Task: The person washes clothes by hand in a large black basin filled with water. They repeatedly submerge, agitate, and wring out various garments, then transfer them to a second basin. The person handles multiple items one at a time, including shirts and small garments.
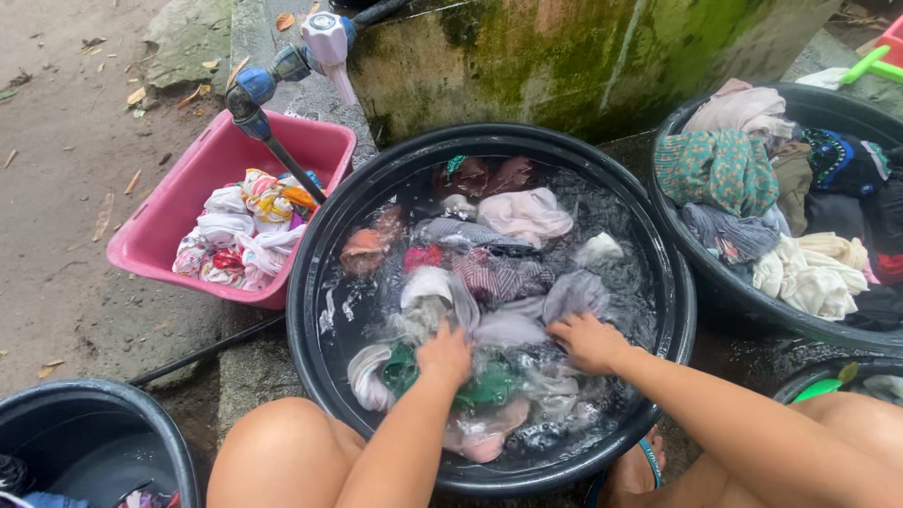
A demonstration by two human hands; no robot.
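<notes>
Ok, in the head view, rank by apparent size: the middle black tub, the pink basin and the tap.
1. Middle black tub, largest.
2. Pink basin.
3. Tap, smallest.
The gaps are plain, so nearness does not blur it.

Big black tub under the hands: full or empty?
Full. The black tub holds water and many soaked clothes; the left hand and right hand press into them.

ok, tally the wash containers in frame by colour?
Black round tubs: 4 (middle tub under left hand and right hand; right tub; lower-left tub; lower-right tub)
Pink basin: 1
Total: 5
</notes>
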